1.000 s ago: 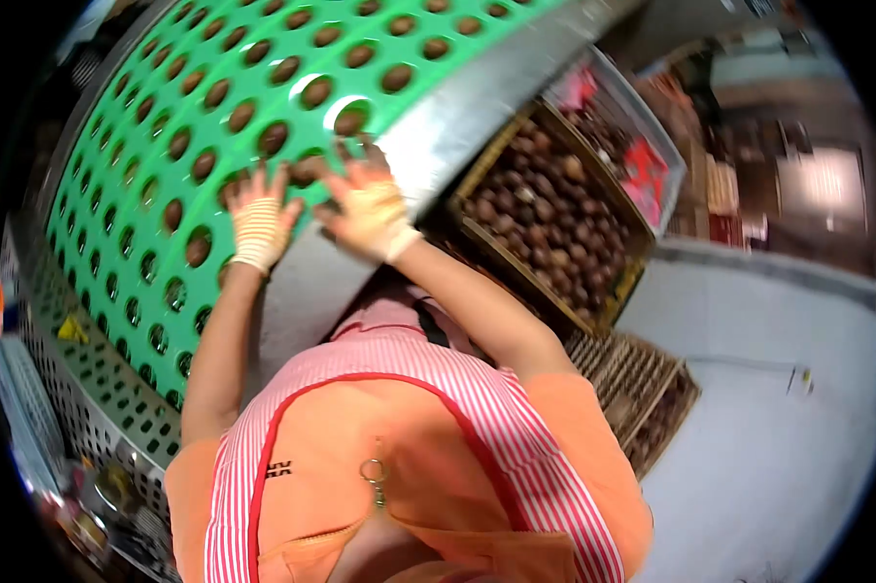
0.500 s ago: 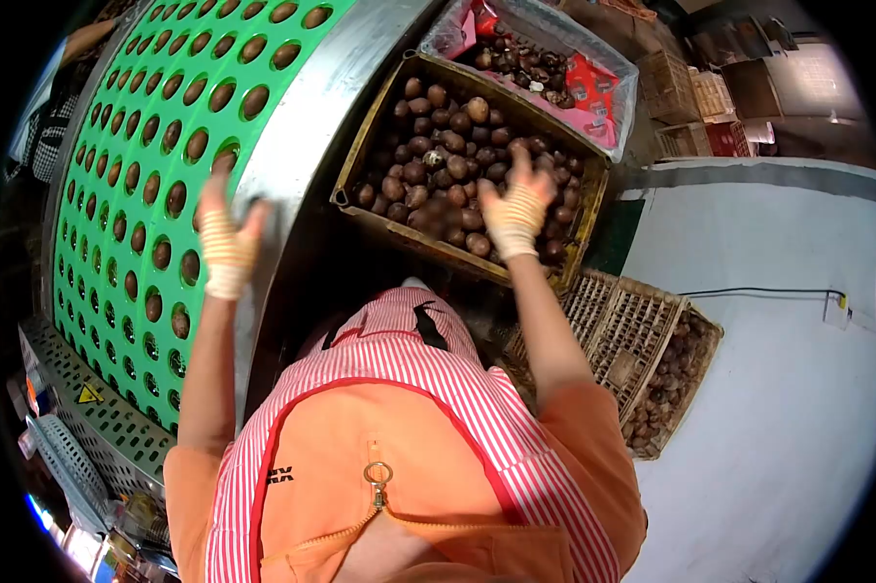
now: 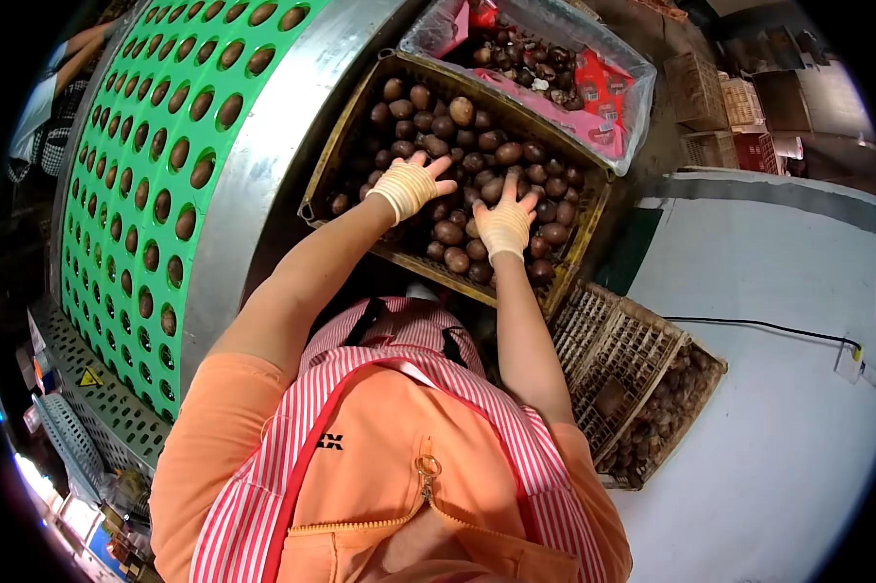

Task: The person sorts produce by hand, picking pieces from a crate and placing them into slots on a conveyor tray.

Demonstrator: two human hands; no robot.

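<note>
A yellow-rimmed crate (image 3: 355, 117) full of dark brown eggs (image 3: 477, 160) stands in front of me. My left hand (image 3: 409, 187), in a cream fingerless glove, lies over the eggs at the crate's left-middle part, fingers stretched out. To its right, my right hand (image 3: 505, 225) wears a matching glove and rests on the eggs with fingers spread. Neither hand visibly grips an egg, though what lies under the palms is hidden. At the left, a curved green panel (image 3: 209, 146) has rows of oval holes, many with a brown egg in them.
A smooth metal edge (image 3: 263, 146) runs between the green panel and the crate. Behind the crate is a plastic-lined bin (image 3: 637, 73) with darker pieces and red wrapping. A plastic basket (image 3: 608, 379) stands low at the right beside a pale wall (image 3: 749, 408). Another person's arm (image 3: 83, 58) shows far left.
My left hand has moved right, from beside the green panel onto the eggs in the crate. My right hand has shifted slightly toward me, still over the eggs.
</note>
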